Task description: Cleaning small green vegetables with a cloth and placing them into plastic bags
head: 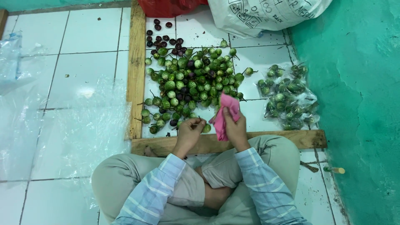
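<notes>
Crossed legs [216, 183]; left hand [190, 132] pinching small eggplant [206, 128], right hand [234, 125] gripping pink cloth [227, 109].

We see a pink cloth [227, 114] in the right hand [236, 130]. The little round eggplants [189, 81] are green, some with white stripes, and a few near the far edge of the wooden frame [136, 71] are dark purple. Our sleeves [158, 187] are blue with white lines. The floor tiles [83, 62] are white, the wall [358, 104] is green.
</notes>
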